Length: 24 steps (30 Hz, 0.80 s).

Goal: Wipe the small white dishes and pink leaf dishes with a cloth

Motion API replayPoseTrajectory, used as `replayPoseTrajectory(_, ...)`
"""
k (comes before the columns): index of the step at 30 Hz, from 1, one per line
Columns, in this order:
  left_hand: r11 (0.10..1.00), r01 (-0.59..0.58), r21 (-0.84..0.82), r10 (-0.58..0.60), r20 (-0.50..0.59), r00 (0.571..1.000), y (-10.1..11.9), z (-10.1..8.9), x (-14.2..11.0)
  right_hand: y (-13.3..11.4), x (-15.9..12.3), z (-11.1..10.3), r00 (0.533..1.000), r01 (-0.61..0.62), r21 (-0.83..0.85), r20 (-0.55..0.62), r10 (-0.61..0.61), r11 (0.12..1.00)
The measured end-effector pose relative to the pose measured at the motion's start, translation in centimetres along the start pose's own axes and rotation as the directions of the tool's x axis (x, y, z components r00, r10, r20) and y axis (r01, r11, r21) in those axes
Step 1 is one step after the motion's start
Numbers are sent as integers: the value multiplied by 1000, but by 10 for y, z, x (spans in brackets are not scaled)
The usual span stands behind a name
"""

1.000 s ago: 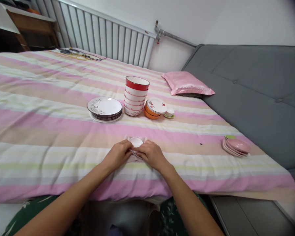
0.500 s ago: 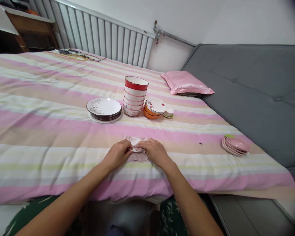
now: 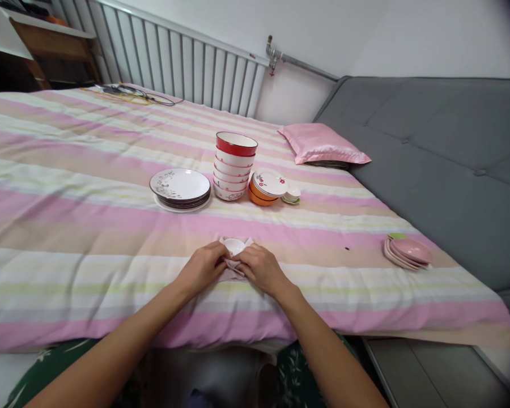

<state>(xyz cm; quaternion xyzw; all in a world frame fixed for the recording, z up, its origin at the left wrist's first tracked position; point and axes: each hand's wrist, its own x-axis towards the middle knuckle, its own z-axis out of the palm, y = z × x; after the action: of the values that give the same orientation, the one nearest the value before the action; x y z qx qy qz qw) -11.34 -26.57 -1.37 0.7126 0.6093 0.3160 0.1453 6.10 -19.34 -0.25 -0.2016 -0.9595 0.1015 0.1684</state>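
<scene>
A small white dish (image 3: 234, 245) sits low over a pale pink cloth (image 3: 233, 275) near the front edge of the bed. My left hand (image 3: 203, 263) is closed on the left rim of the dish. Across from it, my right hand (image 3: 260, 267) is closed, its fingertips pinching cloth at the near rim. Fingers partly cover both the dish and the cloth.
Beyond my hands stand a plate stack (image 3: 181, 187), a tall stack of red-rimmed bowls (image 3: 233, 167), orange bowls (image 3: 260, 196) under flowered dishes (image 3: 270, 182), and small cups (image 3: 292, 194). Pink dishes (image 3: 408, 252) lie right; a pink pillow (image 3: 323, 143) rests behind.
My right hand has shifted from inside the dish to its near rim, drawing the cloth with it. More of the white inside of the dish now shows. The left hand keeps its place.
</scene>
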Motion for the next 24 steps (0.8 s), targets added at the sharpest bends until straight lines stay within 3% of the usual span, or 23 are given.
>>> replayPoseTrajectory(6, 1000, 8, 6, -8, -1, 1000, 0, 1, 0, 3, 1, -6, 997, -10, 35, 74, 7, 999)
replayPoseTrajectory(16, 999, 13, 31, -13, 13, 1000, 2, -1, 1, 4, -5, -11, 964, -184, -81, 178, 195, 980)
replayPoseTrajectory(24, 999, 11, 36, -11, 9, 1000, 2, 0, 2, 2, -5, -9, 967, -176, -7, 185, 174, 984)
